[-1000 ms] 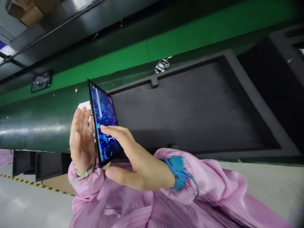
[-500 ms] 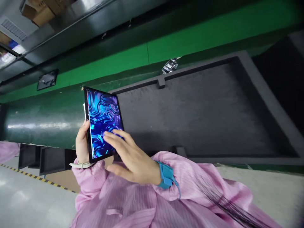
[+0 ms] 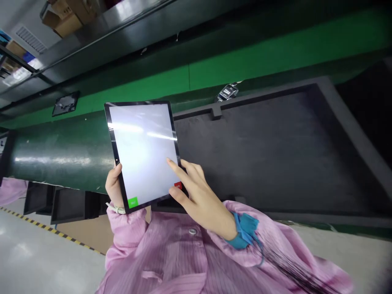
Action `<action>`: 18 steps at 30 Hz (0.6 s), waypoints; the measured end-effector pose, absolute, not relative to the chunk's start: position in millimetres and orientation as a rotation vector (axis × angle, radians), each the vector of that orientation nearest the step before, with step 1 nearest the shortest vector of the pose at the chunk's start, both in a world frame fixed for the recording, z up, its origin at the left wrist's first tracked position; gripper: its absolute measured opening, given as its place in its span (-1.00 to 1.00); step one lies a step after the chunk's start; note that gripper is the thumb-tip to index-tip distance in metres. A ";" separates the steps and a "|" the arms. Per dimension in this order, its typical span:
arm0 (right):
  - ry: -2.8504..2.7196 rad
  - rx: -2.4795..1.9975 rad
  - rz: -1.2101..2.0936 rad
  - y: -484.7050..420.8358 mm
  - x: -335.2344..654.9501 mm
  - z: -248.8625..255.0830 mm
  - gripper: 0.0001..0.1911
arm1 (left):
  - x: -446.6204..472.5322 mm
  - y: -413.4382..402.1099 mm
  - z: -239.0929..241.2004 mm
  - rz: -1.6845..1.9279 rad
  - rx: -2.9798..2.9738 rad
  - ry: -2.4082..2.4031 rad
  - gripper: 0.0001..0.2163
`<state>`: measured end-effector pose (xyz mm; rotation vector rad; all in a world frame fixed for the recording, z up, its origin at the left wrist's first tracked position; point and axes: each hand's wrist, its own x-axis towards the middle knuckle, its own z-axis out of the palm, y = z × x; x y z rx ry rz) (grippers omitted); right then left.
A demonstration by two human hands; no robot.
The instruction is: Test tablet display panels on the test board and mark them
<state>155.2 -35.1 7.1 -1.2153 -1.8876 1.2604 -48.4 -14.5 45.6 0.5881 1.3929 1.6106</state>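
Tablet (image 3: pixel 142 151), one; left hand (image 3: pixel 114 185), right hand (image 3: pixel 202 200).

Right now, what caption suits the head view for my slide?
Left hand holds a white-screened tablet; right hand touches its screen, near a dark foam tray.

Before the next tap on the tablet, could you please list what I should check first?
1. Left hand grips the tablet by its edge: ok.
2. Screen lit, plain white: ok.
3. Green button and red button both in view at the lower corners: ok.
4. Right hand forefinger touching the screen or just above: cannot tell.
5. Button labels readable: not ok, too small.
6. Blue wrist strap on the right wrist: ok.
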 end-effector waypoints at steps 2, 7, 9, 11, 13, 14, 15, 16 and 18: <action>-1.899 -1.202 1.166 -37.8 163.2 7.9 -0.19 | -46.2 -11.8 36.4 1.647 0.581 1.372 -0.86; -1.990 -1.187 1.005 -35.5 184.0 15.2 -0.04 | -43.5 -7.2 21.1 1.619 0.620 1.428 -0.73; -2.043 -1.227 0.923 -30.3 188.7 21.4 0.03 | -44.2 -8.0 17.9 1.609 0.633 1.435 -0.73; -2.061 -1.275 0.809 -24.7 190.1 27.1 0.06 | -45.0 -9.6 15.5 1.605 0.617 1.373 -0.77; -2.058 -1.303 0.725 -20.3 188.5 30.4 0.05 | -45.4 -11.0 13.8 1.636 0.589 1.283 -0.83; -2.054 -1.312 0.710 -18.9 186.9 31.1 0.04 | -45.6 -11.5 13.1 1.657 0.579 1.250 -0.86; -2.054 -1.315 0.705 -17.9 184.9 31.3 0.03 | -45.7 -11.9 12.8 1.674 0.574 1.227 -0.88; -2.060 -1.314 0.699 -17.4 182.6 31.3 0.03 | -45.9 -12.2 12.7 1.687 0.570 1.217 -0.87; -2.083 -1.308 0.648 -16.8 176.5 31.4 0.00 | -45.8 -13.1 13.8 1.678 0.569 1.219 -0.85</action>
